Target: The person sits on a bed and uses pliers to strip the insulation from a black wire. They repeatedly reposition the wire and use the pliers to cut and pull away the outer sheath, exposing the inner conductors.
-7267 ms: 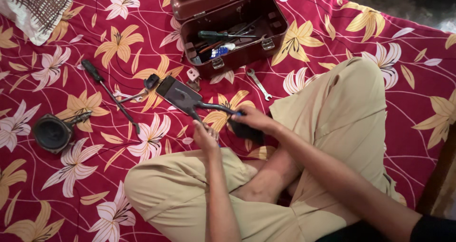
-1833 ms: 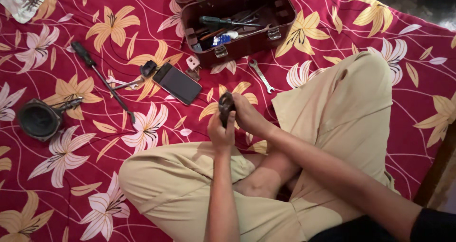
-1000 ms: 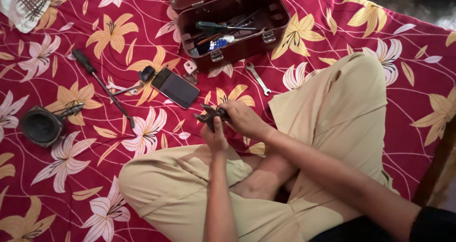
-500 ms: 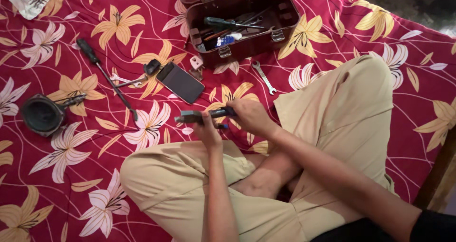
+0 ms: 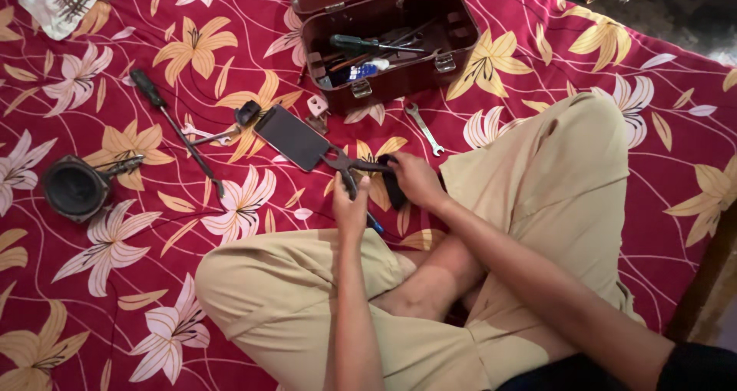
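Note:
I sit cross-legged on a red flowered sheet. Both hands hold a pair of pliers above my knee. My left hand grips the handle with the blue tip. My right hand grips the other, black-sleeved handle. The handles are spread apart. The pliers' head points up and left, close to the lower corner of a flat black phone-like slab lying on the sheet.
An open brown toolbox with tools stands at the top. A small spanner lies beside my right knee. A black-handled screwdriver, a small black part, a white plug and a round black speaker lie to the left.
Half a second ago I held the pliers level with the handles together. Now the handles are spread and the head is nearer the black slab.

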